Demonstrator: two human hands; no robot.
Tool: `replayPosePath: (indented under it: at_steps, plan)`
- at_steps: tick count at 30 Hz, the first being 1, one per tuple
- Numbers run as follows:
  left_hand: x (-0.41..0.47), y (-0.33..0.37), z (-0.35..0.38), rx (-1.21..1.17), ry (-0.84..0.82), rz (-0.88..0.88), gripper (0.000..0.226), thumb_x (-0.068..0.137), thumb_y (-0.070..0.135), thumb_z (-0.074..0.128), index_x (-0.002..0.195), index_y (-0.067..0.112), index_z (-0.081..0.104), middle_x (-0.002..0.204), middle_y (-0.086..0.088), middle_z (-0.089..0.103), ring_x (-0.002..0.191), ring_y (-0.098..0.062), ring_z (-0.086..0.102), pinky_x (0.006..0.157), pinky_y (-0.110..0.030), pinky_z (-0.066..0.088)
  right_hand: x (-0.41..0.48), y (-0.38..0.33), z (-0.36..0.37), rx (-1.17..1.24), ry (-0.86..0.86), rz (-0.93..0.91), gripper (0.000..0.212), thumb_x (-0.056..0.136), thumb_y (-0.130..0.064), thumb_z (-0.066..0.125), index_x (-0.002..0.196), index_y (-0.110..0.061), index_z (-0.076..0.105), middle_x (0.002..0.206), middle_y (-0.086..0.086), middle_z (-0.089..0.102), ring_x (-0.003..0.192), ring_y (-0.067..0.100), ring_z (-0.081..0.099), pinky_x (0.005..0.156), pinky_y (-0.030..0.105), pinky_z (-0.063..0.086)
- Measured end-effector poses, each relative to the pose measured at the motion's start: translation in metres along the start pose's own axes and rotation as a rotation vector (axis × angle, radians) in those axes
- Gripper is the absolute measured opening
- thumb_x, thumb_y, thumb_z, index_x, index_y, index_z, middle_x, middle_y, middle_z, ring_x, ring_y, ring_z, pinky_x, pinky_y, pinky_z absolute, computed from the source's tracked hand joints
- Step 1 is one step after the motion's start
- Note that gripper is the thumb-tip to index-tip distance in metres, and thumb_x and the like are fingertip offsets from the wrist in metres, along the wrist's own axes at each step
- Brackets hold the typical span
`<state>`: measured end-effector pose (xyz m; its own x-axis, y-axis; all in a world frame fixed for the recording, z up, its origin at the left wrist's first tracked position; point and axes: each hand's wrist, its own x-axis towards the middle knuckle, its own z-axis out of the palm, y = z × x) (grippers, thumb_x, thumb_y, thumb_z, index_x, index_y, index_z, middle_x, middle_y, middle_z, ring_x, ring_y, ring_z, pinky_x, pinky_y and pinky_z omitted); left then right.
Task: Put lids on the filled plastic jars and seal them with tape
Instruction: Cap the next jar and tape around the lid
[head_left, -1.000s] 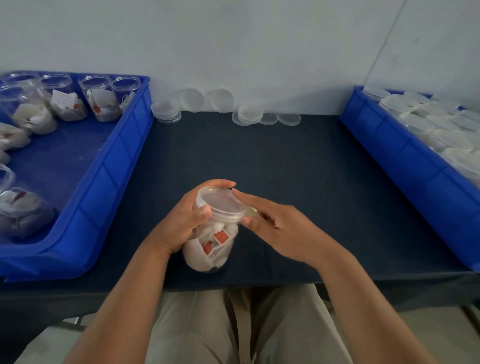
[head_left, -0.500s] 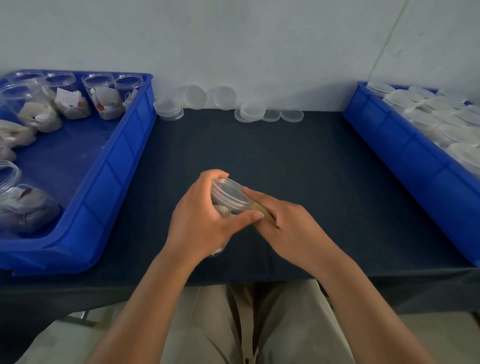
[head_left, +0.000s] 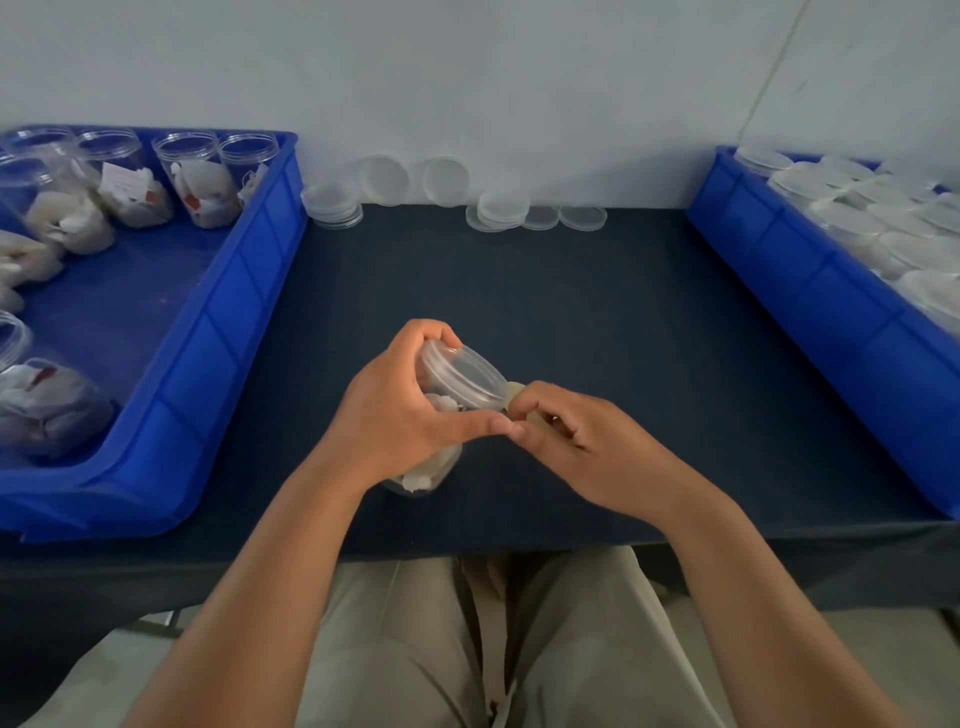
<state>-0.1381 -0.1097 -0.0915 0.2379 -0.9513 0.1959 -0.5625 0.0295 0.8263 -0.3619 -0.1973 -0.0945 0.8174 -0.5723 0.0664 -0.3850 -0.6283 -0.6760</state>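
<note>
Centrally, left hand (head_left: 395, 415) grips the lidded jar (head_left: 460, 371) at a dark table (head_left: 623, 338); right hand (head_left: 587, 447) pinches tape (head_left: 515, 388); pale wall (head_left: 467, 78) behind.

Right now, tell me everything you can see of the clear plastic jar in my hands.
The clear plastic jar is see-through, filled with white packets, and capped with a clear round lid. It is tilted, lid towards the right, over the dark blue table. The left hand grips its upper body; the right hand pinches yellowish tape at the lid's rim.
</note>
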Motion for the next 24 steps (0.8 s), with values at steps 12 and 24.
replayPosePath:
  at_steps: [12, 24]
  plan:
    - [0.003, -0.02, -0.01, -0.408, -0.114, -0.016, 0.053, 0.072, 0.046, 0.089, 0.115, 0.034, 0.062, 0.107, 0.007, 0.073, 0.089, -0.013, 0.074, 0.069, -0.024, 0.06, 0.016, 0.001, -0.009, -0.01, -0.097, 0.007, 0.042, 0.1, -0.066, 0.036, 0.093, -0.037, 0.066, 0.092, -0.01, 0.064, 0.09, 0.008, 0.06, 0.078, 0.017, 0.047]
    - [-0.016, -0.084, -0.052, -0.825, -0.025, -0.03, 0.05, 0.08, 0.039, 0.082, 0.12, 0.02, 0.06, 0.109, -0.01, 0.068, 0.09, -0.024, 0.07, 0.072, -0.032, 0.059, 0.013, 0.083, -0.066, -0.413, 0.224, 0.214, 0.047, 0.102, -0.058, 0.035, 0.09, -0.023, 0.064, 0.096, -0.001, 0.062, 0.087, 0.024, 0.062, 0.074, 0.038, 0.046]
